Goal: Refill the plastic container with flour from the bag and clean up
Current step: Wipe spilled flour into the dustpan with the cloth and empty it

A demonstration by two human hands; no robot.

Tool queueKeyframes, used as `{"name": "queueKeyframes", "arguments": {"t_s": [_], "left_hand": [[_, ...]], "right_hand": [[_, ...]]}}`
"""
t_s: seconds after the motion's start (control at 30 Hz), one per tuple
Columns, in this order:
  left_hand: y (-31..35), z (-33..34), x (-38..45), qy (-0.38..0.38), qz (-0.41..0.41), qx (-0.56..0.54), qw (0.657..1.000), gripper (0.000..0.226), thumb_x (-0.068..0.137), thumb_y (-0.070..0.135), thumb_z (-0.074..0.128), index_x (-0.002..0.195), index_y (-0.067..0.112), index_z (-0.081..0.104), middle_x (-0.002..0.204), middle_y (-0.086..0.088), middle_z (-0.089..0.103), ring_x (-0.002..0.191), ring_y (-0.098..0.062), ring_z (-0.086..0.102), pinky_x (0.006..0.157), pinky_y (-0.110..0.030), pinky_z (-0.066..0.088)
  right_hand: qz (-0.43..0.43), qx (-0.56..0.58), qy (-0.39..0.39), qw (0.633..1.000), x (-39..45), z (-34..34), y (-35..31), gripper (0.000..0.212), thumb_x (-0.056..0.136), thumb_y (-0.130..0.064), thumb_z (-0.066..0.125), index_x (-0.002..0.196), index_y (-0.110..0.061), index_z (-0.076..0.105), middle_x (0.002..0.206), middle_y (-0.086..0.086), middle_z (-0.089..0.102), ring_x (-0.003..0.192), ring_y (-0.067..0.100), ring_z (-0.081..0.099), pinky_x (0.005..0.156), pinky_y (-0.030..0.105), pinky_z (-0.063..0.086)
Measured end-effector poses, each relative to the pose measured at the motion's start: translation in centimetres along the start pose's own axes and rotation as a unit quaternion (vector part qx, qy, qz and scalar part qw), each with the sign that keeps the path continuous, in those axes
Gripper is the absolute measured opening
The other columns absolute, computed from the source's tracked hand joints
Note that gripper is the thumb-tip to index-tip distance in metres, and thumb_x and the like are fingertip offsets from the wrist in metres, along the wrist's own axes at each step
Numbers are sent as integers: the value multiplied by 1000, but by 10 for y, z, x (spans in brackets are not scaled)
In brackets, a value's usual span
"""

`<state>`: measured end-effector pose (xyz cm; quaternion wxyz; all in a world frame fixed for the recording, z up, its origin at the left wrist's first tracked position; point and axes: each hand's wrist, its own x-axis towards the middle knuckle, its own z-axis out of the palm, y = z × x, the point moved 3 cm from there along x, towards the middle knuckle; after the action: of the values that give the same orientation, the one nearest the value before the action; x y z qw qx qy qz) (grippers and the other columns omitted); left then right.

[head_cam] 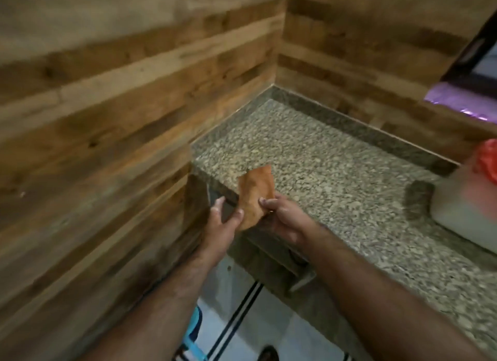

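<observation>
My right hand pinches an orange-brown cloth over the front left corner of the speckled granite counter. The cloth stands up from the hand and its lower part touches my left hand. That hand sits just beyond the counter's front edge, fingers relaxed, thumb against the cloth. At the right edge of the view stands a translucent plastic container with something red-orange on top of it, blurred. No flour bag can be made out.
Wood-plank walls close in the counter on the left and at the back. A purple-lit opening shows at the upper right. Below the counter lie white floor tiles and a blue object.
</observation>
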<state>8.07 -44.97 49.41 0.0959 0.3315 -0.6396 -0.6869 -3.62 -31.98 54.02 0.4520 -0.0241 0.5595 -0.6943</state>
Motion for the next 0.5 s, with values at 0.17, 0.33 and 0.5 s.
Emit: {"name": "queueKeyframes", "arguments": {"t_s": [0.17, 0.33, 0.5], "left_hand": [[16, 75, 27, -125, -188, -244, 943, 53, 96, 39, 70, 139, 9, 68, 126, -19, 73, 96, -30, 71, 80, -40, 56], [33, 126, 65, -34, -123, -161, 979, 32, 95, 2, 72, 125, 12, 67, 116, -15, 79, 108, -33, 77, 92, -49, 64], [24, 132, 89, 33, -105, 141, 984, 30, 93, 20, 78, 116, 8, 64, 105, -7, 75, 85, -26, 71, 62, -31, 55]], "right_hand": [[-27, 51, 29, 998, -8, -68, -40, 20, 105, -1, 49, 114, -16, 60, 94, 10, 65, 82, 23, 65, 71, 42, 53], [-4, -46, 162, 986, -1, -137, -40, 19, 101, -12, 67, 120, -16, 69, 101, 6, 74, 90, 21, 69, 80, 41, 51], [125, -189, 233, 946, 3, -180, -11, 15, 99, -15, 73, 109, -4, 71, 105, 14, 74, 85, 23, 71, 65, 34, 58]]}}
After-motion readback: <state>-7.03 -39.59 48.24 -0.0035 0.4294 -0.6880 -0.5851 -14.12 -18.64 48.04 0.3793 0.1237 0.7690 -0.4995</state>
